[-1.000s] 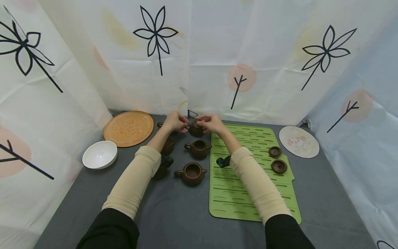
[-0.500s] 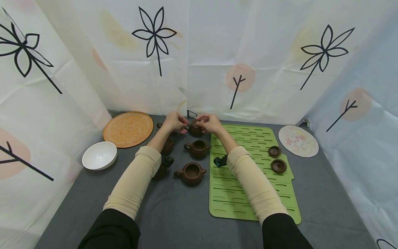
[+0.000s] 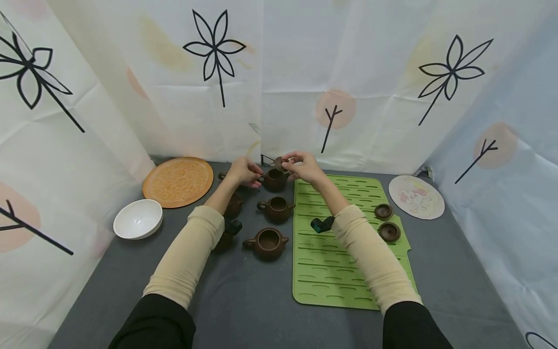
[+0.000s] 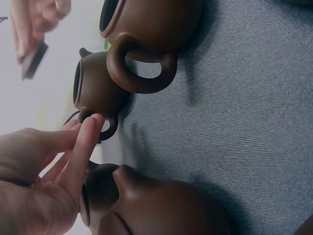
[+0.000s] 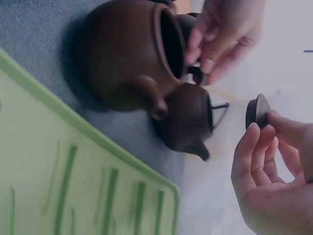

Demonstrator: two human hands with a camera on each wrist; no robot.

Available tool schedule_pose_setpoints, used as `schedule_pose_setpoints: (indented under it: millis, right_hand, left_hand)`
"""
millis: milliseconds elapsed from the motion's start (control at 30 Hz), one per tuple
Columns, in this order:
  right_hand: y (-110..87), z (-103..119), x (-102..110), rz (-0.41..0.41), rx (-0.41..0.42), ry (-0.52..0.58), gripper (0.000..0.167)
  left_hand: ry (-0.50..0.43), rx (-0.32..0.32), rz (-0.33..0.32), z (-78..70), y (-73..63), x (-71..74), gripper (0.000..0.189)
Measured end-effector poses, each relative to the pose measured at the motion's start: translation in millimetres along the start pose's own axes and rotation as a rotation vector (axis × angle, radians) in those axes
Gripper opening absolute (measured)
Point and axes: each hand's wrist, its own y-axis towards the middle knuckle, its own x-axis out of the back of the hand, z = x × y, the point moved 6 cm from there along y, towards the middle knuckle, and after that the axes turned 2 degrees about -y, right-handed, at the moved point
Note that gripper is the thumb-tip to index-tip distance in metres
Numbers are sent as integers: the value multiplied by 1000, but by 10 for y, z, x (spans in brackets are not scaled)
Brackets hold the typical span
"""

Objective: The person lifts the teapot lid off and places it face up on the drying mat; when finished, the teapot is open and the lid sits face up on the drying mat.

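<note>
At the far end of the middle row stands a brown teapot, its top uncovered. My left hand pinches its handle between thumb and fingers; the left wrist view shows the fingertips at that handle. Just above and right of the pot, my right hand holds the small round lid by thumb and fingertips, tilted and apart from the pot. Two more lidless teapots stand nearer in the same row, a middle one and a front one. Further teapots at the left are partly hidden by my left arm.
On the green mat at the right lie two brown lids, a far one and a near one. A pale round plate is beyond them. An orange round board and a white bowl are at the left.
My right hand has lifted the lid off the far teapot, moving it up and slightly right. My left hand has stayed at the handle.
</note>
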Motion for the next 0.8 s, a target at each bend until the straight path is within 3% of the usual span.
schedule_pose_setpoints:
  millis: [433, 800]
  right_hand:
    - [-259, 29, 604, -65, -32, 69, 38]
    - [-697, 17, 1081, -57, -11, 53, 38]
  left_hand:
    - [-99, 33, 25, 19, -64, 22, 28]
    - [-181, 65, 66, 5, -138, 48, 32]
